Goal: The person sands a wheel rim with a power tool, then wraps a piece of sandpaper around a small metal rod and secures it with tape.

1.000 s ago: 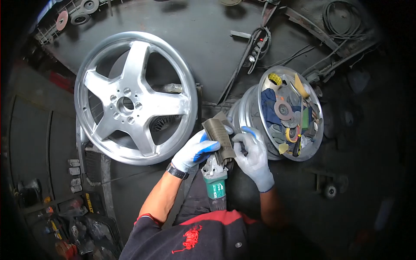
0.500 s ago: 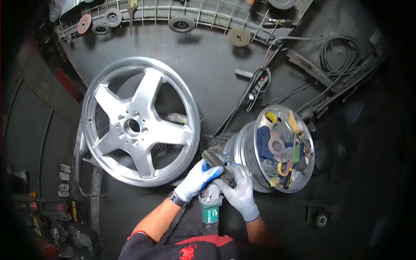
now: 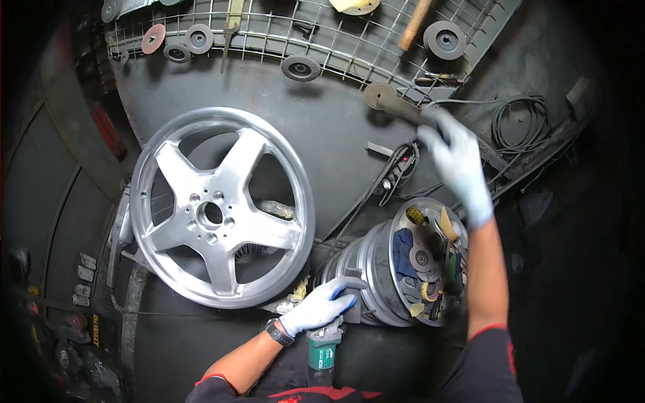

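My left hand (image 3: 319, 307), in a white and blue glove, is closed on a dark grey flat piece (image 3: 353, 311), perhaps abrasive sheet. Directly below that hand is a green angle grinder (image 3: 322, 354), upright against my lap. My right hand (image 3: 458, 161), gloved and blurred by motion, is raised near the wire mesh. From its fingers sticks out a dark brownish elongated piece (image 3: 406, 111), too smeared to name. A bare silver five-spoke wheel rim (image 3: 222, 213) stands to the left of my hands.
A second rim (image 3: 383, 272) on the right holds rags, discs and tape. Grinding discs (image 3: 300, 68) and a wooden handle (image 3: 415, 25) hang on the wire mesh (image 3: 269, 41). A power strip (image 3: 399, 168) and coiled cable (image 3: 521, 124) are beyond the second rim.
My right hand has left my left hand and swung up and right towards the mesh, carrying the dark elongated piece. My left hand stays low above the grinder. The view has shifted slightly.
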`<act>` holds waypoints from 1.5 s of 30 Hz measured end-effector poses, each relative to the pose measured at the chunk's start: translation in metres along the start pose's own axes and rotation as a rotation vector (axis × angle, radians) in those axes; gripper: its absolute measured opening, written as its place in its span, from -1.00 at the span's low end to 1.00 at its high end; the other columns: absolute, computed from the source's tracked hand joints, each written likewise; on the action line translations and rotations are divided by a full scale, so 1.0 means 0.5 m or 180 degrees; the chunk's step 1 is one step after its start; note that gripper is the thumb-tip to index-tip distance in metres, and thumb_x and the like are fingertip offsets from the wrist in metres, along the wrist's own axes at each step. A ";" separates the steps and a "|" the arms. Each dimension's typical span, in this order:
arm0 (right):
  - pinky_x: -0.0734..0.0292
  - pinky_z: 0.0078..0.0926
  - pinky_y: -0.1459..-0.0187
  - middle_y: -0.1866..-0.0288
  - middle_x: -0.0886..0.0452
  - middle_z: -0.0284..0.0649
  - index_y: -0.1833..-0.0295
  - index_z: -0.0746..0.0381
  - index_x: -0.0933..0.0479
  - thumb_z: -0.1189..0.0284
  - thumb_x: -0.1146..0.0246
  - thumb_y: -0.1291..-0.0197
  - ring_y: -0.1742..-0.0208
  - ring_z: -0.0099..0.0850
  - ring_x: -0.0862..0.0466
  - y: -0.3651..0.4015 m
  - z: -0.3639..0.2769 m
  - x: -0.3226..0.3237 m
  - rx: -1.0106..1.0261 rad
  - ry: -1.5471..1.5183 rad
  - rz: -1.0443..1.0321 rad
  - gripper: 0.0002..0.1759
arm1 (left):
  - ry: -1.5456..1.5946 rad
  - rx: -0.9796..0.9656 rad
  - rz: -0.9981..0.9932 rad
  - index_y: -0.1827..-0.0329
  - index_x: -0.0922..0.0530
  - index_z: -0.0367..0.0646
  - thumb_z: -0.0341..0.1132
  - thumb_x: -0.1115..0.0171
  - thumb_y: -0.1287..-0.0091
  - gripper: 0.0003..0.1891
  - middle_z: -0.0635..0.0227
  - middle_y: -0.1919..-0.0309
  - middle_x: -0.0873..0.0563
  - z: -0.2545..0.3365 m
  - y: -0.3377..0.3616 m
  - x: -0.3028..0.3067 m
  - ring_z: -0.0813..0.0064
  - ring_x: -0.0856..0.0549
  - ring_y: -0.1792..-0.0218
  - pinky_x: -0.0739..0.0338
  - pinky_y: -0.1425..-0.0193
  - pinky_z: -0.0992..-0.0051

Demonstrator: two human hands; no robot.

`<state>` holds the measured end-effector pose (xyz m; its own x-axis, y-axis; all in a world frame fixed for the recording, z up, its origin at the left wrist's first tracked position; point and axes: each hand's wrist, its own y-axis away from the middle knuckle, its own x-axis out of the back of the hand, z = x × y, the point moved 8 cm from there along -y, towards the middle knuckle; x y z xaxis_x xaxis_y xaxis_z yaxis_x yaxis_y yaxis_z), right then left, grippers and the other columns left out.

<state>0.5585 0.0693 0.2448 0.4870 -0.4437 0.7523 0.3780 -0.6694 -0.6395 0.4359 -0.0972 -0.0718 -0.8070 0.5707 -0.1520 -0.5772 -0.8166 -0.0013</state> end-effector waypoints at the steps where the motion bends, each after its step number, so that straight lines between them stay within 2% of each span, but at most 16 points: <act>1: -0.64 -0.16 -0.26 -0.16 -0.77 0.08 -0.23 0.24 -0.67 0.31 -0.35 -0.34 -0.22 0.08 -0.74 -0.073 0.022 -0.006 0.0116 0.0149 0.0040 -0.60 | -0.0092 -0.0072 0.0008 -0.43 -0.56 -0.17 -0.35 -0.18 -0.56 -0.59 0.25 -0.15 -0.76 0.012 0.002 -0.001 0.45 -0.72 -0.16 -0.57 -0.36 0.37; 6: -0.68 -0.02 -0.14 -0.09 -0.76 0.05 -0.22 0.15 -0.67 0.30 -0.32 -0.33 -0.13 0.09 -0.75 -0.372 0.087 -0.039 0.0605 0.1752 0.0105 -0.62 | -0.0134 -0.0081 0.0141 -0.41 -0.60 -0.08 -0.37 -0.17 -0.52 -0.59 0.18 -0.12 -0.76 0.019 0.004 0.009 0.35 -0.72 -0.11 -0.57 -0.28 0.34; 8: -0.68 0.01 -0.14 -0.05 -0.75 0.06 -0.24 0.12 -0.67 0.31 -0.31 -0.33 -0.12 0.08 -0.75 -0.433 0.085 -0.057 0.0618 0.2058 0.0118 -0.61 | -0.0092 -0.0490 0.0286 -0.40 -0.60 -0.06 -0.38 -0.17 -0.52 -0.60 0.20 -0.07 -0.75 0.027 0.001 0.018 0.42 -0.74 0.02 -0.61 -0.15 0.38; 11: -0.65 -0.02 -0.15 -0.02 -0.75 0.05 -0.09 0.17 -0.69 0.40 -0.25 -0.28 -0.09 0.08 -0.73 -0.476 0.070 -0.095 0.0863 0.2174 -0.0022 -0.70 | 0.0068 0.0022 0.0191 -0.39 -0.61 -0.06 -0.38 -0.16 -0.52 -0.61 0.26 -0.01 -0.73 0.024 0.000 0.020 0.55 -0.70 0.26 -0.63 0.09 0.43; 14: -0.65 -0.01 -0.14 -0.01 -0.76 0.07 -0.02 0.20 -0.70 0.45 -0.20 -0.19 -0.09 0.08 -0.74 -0.503 0.070 -0.115 0.0738 0.2306 -0.0106 -0.69 | 0.0083 -0.0351 0.0237 -0.39 -0.61 -0.05 -0.39 -0.17 -0.52 -0.61 0.26 -0.04 -0.73 0.013 -0.009 0.021 0.52 -0.73 0.22 -0.64 0.06 0.43; 18: -0.68 -0.14 -0.07 0.10 -0.80 0.05 0.08 0.28 -0.73 0.46 -0.25 -0.16 0.02 -0.04 -0.81 -0.558 0.078 -0.170 0.0649 0.2399 -0.1109 -0.74 | 0.0180 -0.0120 0.0190 -0.38 -0.62 -0.04 -0.39 -0.18 -0.51 -0.60 0.24 -0.07 -0.74 0.014 -0.009 0.022 0.47 -0.74 0.13 -0.64 -0.04 0.42; 20: -0.73 0.03 0.09 0.23 -0.80 0.11 0.22 0.26 -0.75 0.36 -0.18 -0.22 0.18 0.07 -0.82 -0.516 0.032 -0.157 0.1092 0.2625 -0.0320 -0.72 | 0.0131 -0.0362 0.0223 -0.38 -0.62 -0.04 -0.38 -0.18 -0.50 -0.60 0.22 -0.13 -0.73 0.009 -0.015 0.021 0.41 -0.74 -0.03 -0.61 -0.18 0.41; 26: -0.70 0.03 0.11 0.28 -0.78 0.11 0.29 0.23 -0.75 0.36 -0.15 -0.24 0.19 0.08 -0.80 -0.518 0.007 -0.171 0.1015 0.2779 -0.0238 -0.72 | -0.0154 -0.0562 0.0325 -0.36 -0.62 -0.15 -0.40 -0.21 -0.50 -0.61 0.21 -0.19 -0.75 0.019 -0.016 0.027 0.37 -0.73 -0.18 -0.57 -0.34 0.37; 32: -0.67 0.05 0.10 0.24 -0.73 0.06 0.14 0.25 -0.64 0.35 -0.27 -0.21 0.17 0.11 -0.75 -0.422 -0.036 -0.113 0.1620 0.2273 0.0459 -0.79 | -0.0137 -0.0569 0.0354 -0.36 -0.61 -0.19 -0.39 -0.23 -0.48 -0.61 0.13 -0.19 -0.75 0.020 -0.011 0.026 0.30 -0.73 -0.23 -0.56 -0.37 0.34; 34: -0.63 0.03 0.00 0.21 -0.69 0.06 0.11 0.25 -0.58 0.34 -0.36 -0.20 0.10 0.09 -0.73 -0.379 -0.049 -0.091 0.1698 0.2014 0.0465 -0.76 | 0.0071 -0.0016 0.0182 -0.37 -0.60 -0.20 -0.40 -0.23 -0.49 -0.60 0.16 -0.16 -0.75 0.022 -0.006 0.023 0.35 -0.74 -0.18 -0.56 -0.35 0.37; 36: -0.61 -0.03 -0.07 0.14 -0.69 0.07 0.05 0.24 -0.59 0.26 -0.43 -0.21 0.02 0.07 -0.73 -0.338 -0.047 -0.071 0.1566 0.1839 0.0538 -0.67 | 0.0266 0.0050 0.0073 -0.39 -0.60 -0.18 -0.39 -0.22 -0.52 -0.61 0.24 -0.16 -0.75 0.015 -0.005 0.021 0.48 -0.72 -0.15 -0.56 -0.33 0.41; 38: -0.63 -0.10 -0.12 -0.06 -0.72 0.15 -0.23 0.22 -0.57 0.19 -0.49 -0.20 -0.09 -0.01 -0.76 -0.229 -0.077 -0.056 0.0884 0.0815 0.0005 -0.44 | 0.0965 0.0002 0.0019 -0.40 -0.56 -0.25 -0.40 -0.22 -0.52 -0.59 0.29 -0.15 -0.74 0.011 0.002 0.023 0.51 -0.69 -0.16 -0.55 -0.33 0.46; 40: -0.68 -0.31 -0.05 0.09 -0.82 -0.09 0.01 0.31 -0.73 0.37 -0.34 -0.28 0.06 -0.27 -0.81 -0.048 -0.119 -0.067 0.0451 -0.0383 -0.0507 -0.73 | 0.1802 0.0060 0.0024 -0.41 -0.53 -0.27 -0.39 -0.24 -0.51 -0.57 0.22 -0.26 -0.68 0.007 0.008 0.031 0.39 -0.67 -0.27 -0.56 -0.38 0.39; 41: -0.64 -0.43 -0.10 0.05 -0.79 -0.22 -0.07 0.33 -0.71 0.29 -0.43 -0.32 0.02 -0.44 -0.75 0.059 -0.086 -0.089 -0.0338 -0.0818 -0.0830 -0.65 | 0.2122 0.0007 0.0083 -0.41 -0.52 -0.26 -0.38 -0.25 -0.51 -0.57 0.19 -0.34 -0.62 -0.004 0.014 0.032 0.34 -0.63 -0.34 -0.54 -0.42 0.34; 42: -0.62 -0.41 -0.14 0.01 -0.77 -0.21 -0.08 0.31 -0.69 0.30 -0.45 -0.32 -0.01 -0.44 -0.73 0.165 -0.078 -0.116 -0.0285 -0.0992 -0.0988 -0.65 | 0.2410 -0.0117 0.0171 -0.41 -0.51 -0.26 -0.37 -0.26 -0.50 -0.56 0.15 -0.42 -0.56 -0.015 0.007 0.042 0.28 -0.60 -0.41 -0.53 -0.46 0.29; 45: -0.66 -0.43 -0.01 0.11 -0.76 -0.24 -0.09 0.30 -0.69 0.30 -0.45 -0.37 0.06 -0.48 -0.74 0.472 -0.057 -0.218 -0.2269 -0.2230 -0.1375 -0.67 | 0.2750 -0.0126 0.0166 -0.37 -0.53 -0.24 -0.40 -0.27 -0.48 -0.59 0.12 -0.52 -0.48 -0.028 0.018 0.045 0.26 -0.52 -0.48 -0.42 -0.56 0.26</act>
<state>0.5719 -0.0571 0.0164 0.8488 0.1991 0.4897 0.1916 -0.9793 0.0660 0.4142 -0.0929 -0.0892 -0.4455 0.2797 -0.8505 -0.5243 -0.8515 -0.0053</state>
